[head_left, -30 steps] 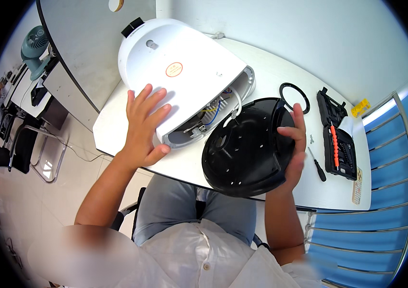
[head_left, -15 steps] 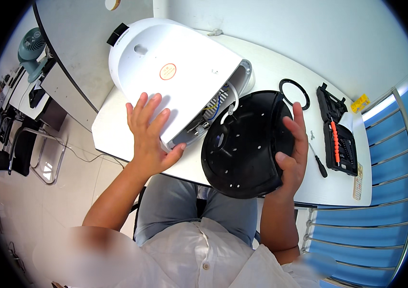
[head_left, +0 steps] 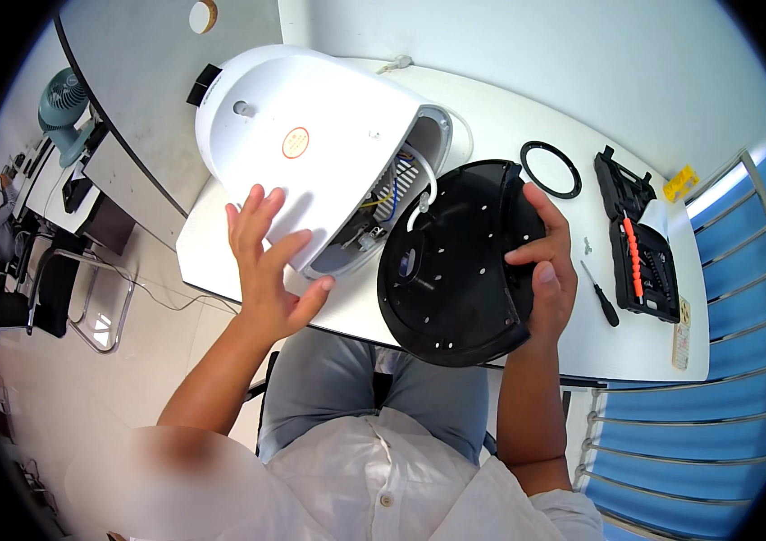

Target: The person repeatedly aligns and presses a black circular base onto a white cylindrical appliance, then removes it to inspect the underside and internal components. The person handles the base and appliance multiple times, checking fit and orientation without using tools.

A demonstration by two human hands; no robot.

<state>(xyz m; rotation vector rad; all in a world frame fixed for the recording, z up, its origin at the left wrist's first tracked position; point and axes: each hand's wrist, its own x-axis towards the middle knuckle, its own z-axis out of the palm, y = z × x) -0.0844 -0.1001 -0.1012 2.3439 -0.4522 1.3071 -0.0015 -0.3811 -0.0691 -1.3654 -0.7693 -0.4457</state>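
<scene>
Some wiring [head_left: 394, 200] obscured; left hand [head_left: 264, 270] spread; unclear whether right hand [head_left: 552, 281] grips black shell [head_left: 455, 252]

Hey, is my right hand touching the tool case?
Apart. The head view shows it: white tabletop lies between the right hand and the tool case, with the screwdriver lying in that gap.

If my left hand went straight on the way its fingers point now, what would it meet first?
Your left hand would probably meet the white, rounded, plastic-looking appliance housing; depth is unclear, so they may be touching.
</scene>
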